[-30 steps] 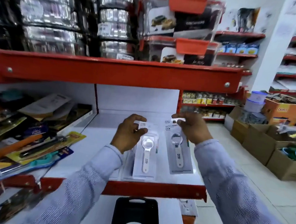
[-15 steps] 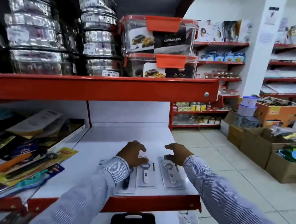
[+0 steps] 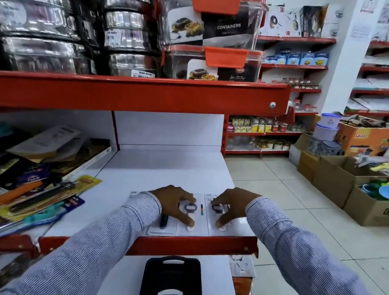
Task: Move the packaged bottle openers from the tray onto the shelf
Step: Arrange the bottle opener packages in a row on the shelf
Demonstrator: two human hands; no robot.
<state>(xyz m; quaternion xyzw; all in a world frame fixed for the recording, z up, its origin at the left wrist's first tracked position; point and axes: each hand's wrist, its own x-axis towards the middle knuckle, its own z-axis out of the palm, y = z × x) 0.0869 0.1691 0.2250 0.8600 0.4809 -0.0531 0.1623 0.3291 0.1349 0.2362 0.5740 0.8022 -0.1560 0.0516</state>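
Three packaged bottle openers lie flat side by side at the front of the white shelf. The left package shows a dark handle. My left hand arches over the middle package, thumb and fingers pressing on its white opener. My right hand covers the right package the same way. Below the shelf's red front lip, a black tray with a white label sits on the lower shelf.
Mixed packaged utensils pile up on the shelf section to the left. Steel tins and clear containers fill the shelf above. Cardboard boxes stand on the tiled floor to the right.
A second ago both hands held the two packages up by their tops. They have since laid them flat on the shelf and now press on them near the front edge.
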